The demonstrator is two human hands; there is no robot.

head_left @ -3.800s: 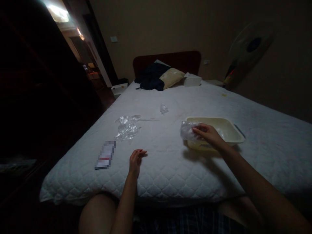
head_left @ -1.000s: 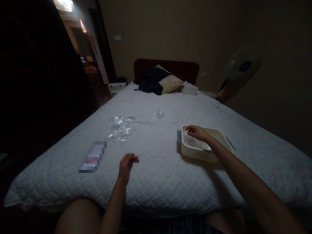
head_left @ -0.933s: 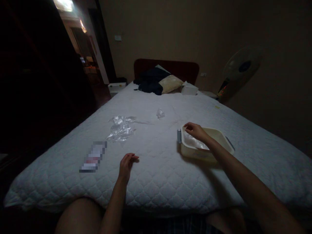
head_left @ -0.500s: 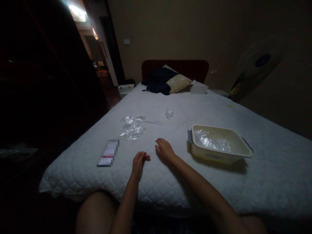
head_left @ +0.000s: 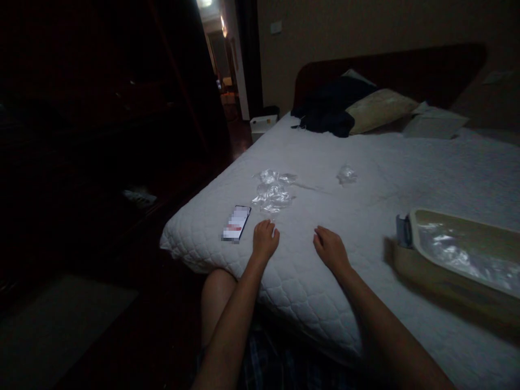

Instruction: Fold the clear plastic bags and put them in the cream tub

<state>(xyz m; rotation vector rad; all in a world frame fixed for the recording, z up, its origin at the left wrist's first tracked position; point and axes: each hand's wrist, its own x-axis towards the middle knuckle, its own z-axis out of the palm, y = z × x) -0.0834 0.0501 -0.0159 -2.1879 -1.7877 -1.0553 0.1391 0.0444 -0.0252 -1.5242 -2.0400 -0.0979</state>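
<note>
My left hand [head_left: 265,240] rests on the white quilted mattress [head_left: 365,179] with its fingers curled loosely and nothing in it, just below a crumpled heap of clear plastic bags [head_left: 273,190]. My right hand [head_left: 330,249] lies palm down beside it, fingers slightly bent, also holding nothing. A cream plastic tub [head_left: 414,265] with a grey clip stands at the right, with a clear plastic bag [head_left: 463,254] inside it. A phone [head_left: 236,222] lies left of my left hand.
A smaller scrap of clear plastic [head_left: 346,174] lies farther up the bed. Dark clothing [head_left: 325,108], a beige pillow [head_left: 379,108] and a pale box [head_left: 436,122] sit by the dark headboard. The mattress corner drops to a dark floor at left; a lit doorway [head_left: 221,65] shows beyond.
My right hand has left the tub, with the plastic bag now lying inside it, and come down on the mattress next to my left hand. My view has swung left and closer.
</note>
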